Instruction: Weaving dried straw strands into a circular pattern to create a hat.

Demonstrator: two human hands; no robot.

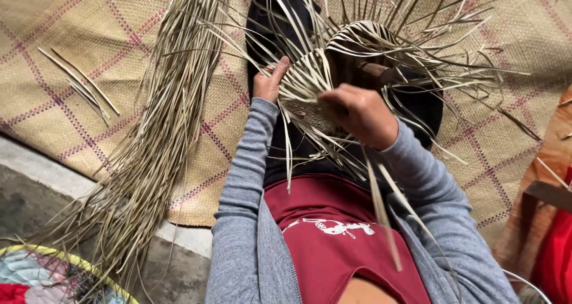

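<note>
- Woven matting (71,36) in tan with red and purple crossing lines is covering the floor, and a grey concrete edge (36,179) is showing at the lower left.
- Nearest the camera, the person's red shirt (333,232) and grey sleeves (250,179) are filling the lower middle.
- A loose strip (381,211) is hanging down over the shirt, its long axis running almost straight toward the camera.
- The right hand (360,113) is curling its grip closed around strips at the near edge of the half-woven straw piece (333,66); which strip it pinches is hidden by the knuckles.
- The left hand (269,80) is pressing on the left edge of that piece, thumb up against the weave, its grip partly closed on the strips there.
- The woven piece is sitting over the person's dark-clothed lap (268,30), unwoven ends fanning outward, mostly up and to the right.
- To the left, a long bundle of dry straw (161,131) is lying on the matting, running from the top down to the lower left.
- Farther left, a few stray strips (80,83) are lying apart on the matting.
</note>
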